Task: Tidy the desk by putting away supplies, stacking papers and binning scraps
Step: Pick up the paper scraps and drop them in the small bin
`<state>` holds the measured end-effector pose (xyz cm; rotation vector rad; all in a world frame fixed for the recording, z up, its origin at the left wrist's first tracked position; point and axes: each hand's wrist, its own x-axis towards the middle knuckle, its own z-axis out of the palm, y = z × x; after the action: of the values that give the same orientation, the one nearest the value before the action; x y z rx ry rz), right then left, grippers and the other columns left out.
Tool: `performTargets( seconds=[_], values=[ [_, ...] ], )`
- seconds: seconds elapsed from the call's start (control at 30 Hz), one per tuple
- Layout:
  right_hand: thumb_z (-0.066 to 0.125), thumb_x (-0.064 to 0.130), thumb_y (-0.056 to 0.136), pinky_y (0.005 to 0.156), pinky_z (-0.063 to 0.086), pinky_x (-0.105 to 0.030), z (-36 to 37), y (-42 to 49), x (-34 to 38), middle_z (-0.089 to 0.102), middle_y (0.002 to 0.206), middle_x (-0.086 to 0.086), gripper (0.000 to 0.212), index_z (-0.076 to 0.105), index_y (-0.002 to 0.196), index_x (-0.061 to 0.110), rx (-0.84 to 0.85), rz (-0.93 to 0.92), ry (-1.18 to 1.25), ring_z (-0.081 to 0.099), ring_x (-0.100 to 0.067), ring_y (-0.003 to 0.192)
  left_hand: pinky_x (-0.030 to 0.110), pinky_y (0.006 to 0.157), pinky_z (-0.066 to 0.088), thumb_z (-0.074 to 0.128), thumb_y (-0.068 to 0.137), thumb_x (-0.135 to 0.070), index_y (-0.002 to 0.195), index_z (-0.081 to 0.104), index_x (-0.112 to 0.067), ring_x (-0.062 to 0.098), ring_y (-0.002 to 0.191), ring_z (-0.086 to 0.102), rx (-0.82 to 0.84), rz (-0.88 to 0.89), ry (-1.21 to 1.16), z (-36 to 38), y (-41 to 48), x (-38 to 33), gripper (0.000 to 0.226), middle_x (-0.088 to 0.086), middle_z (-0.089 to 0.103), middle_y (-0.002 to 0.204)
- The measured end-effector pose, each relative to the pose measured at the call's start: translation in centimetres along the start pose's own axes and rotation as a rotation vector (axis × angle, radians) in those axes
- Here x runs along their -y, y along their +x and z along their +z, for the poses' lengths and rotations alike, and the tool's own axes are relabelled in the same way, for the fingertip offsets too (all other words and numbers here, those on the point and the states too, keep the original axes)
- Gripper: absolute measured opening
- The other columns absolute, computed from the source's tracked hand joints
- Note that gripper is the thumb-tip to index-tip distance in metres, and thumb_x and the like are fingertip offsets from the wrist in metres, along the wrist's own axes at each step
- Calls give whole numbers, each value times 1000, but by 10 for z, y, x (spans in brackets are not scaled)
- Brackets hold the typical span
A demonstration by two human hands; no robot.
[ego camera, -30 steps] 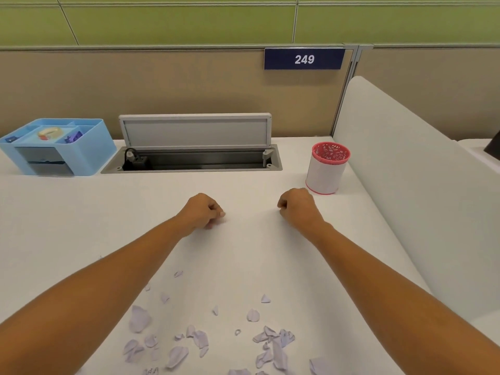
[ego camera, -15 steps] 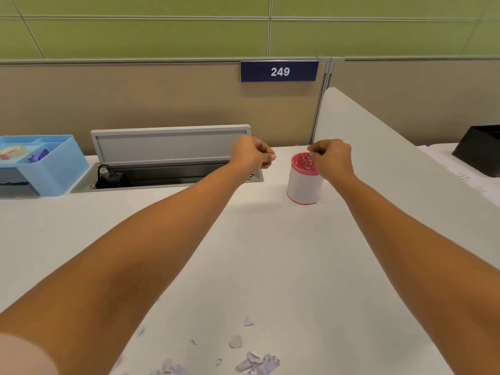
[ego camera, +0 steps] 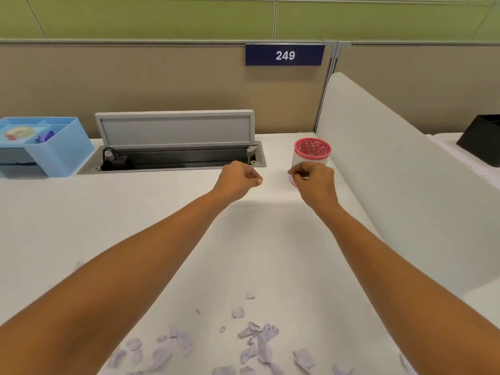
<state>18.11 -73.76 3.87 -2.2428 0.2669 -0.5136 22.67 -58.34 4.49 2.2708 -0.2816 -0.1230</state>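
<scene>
A small white bin (ego camera: 311, 158) with a red mesh rim stands at the back right of the white desk (ego camera: 135, 217). My right hand (ego camera: 315, 181) hovers just in front of the bin with its fingers curled, covering the bin's lower front. My left hand (ego camera: 239, 180) hangs as a loose fist a little to the left of the bin, above the desk. No scrap shows in either hand. Several torn lilac paper scraps (ego camera: 257, 339) lie scattered on the near part of the desk between my forearms.
A blue desk organiser (ego camera: 62, 147) with small supplies stands at the back left. An open cable hatch (ego camera: 173, 158) with a raised grey lid and a black plug sits at the back middle. A white divider panel (ego camera: 405, 185) borders the right side; a black tray (ego camera: 481, 139) lies beyond it.
Both hands rose from the desk to the bin, the right one over its rim, and have now dropped back just in front of it, still curled.
</scene>
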Motion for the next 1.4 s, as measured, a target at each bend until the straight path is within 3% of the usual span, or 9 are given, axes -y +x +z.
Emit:
performTargets(
  seconds=[0.2, 0.43, 0.6, 0.73, 1.0, 1.13, 1.2, 1.3, 1.4],
  values=[
    [46, 7, 92, 90, 40, -21, 38, -72, 2, 65, 120, -7, 28, 66, 112, 8, 417, -15, -150, 58, -22, 111, 21, 78, 39, 62, 88, -16, 99, 70, -6, 18, 96, 62, -42, -100, 94, -37, -83, 79, 17, 9, 69, 103],
    [29, 19, 102, 101, 35, -38, 63, -143, 36, 48, 135, -15, 37, 55, 122, 2, 698, -198, -344, 43, -30, 125, 19, 85, 35, 57, 91, -16, 102, 70, -7, 21, 110, 59, -215, -143, 243, -87, -170, 129, 19, 6, 68, 112],
    [24, 28, 102, 110, 25, -40, 51, -166, 41, 33, 149, -7, 41, 45, 133, 13, 723, -174, -520, 31, -25, 136, 31, 112, 19, 47, 95, -34, 136, 45, -21, 16, 138, 29, 4, -36, 378, -80, -206, 145, 43, 0, 36, 148],
    [22, 47, 99, 114, 19, -47, 41, -193, 39, 10, 157, -9, 56, 18, 148, 18, 706, -18, -693, 11, -33, 143, 42, 116, 5, 35, 95, -46, 145, 22, -31, 17, 145, 9, 135, -25, 459, -67, -211, 145, 54, -1, 16, 156],
    [33, 50, 96, 117, 2, -41, 58, -242, 68, -7, 157, -14, 70, 2, 150, 17, 888, -173, -464, -7, -29, 145, 32, 113, 17, 28, 91, -60, 144, 30, -27, 13, 143, 14, 279, 19, 528, -63, -217, 130, 62, -3, 18, 156],
    [40, 46, 95, 117, 1, -41, 66, -255, 77, -3, 158, -10, 68, 8, 150, 22, 951, -314, -433, -7, -29, 145, 25, 111, 20, -3, 45, -98, 140, 39, -22, 9, 139, 25, 392, 73, 518, -81, -231, 133, 129, -5, 27, 153],
    [40, 41, 97, 117, 1, -39, 65, -258, 81, 2, 158, -11, 61, 14, 149, 22, 945, -396, -453, -5, -31, 145, 22, 110, 17, 4, 45, -99, 141, 38, -22, 7, 140, 24, 448, 73, 500, -90, -238, 136, 128, -9, 25, 153],
    [39, 26, 100, 114, -3, -29, 64, -260, 82, 16, 156, -12, 51, 25, 147, 14, 925, -610, -522, 6, -27, 145, 20, 110, 14, 36, 73, -80, 143, 33, -25, 4, 141, 18, 541, 59, 506, -99, -250, 139, 89, -14, 18, 154],
    [48, 19, 96, 109, 7, -24, 65, -258, 80, 34, 148, -17, 48, 38, 141, 8, 926, -688, -494, 28, -28, 138, 19, 110, 14, 31, 59, -87, 143, 32, -27, 2, 140, 19, 577, 104, 580, -104, -258, 144, 104, -17, 16, 153]
  ],
)
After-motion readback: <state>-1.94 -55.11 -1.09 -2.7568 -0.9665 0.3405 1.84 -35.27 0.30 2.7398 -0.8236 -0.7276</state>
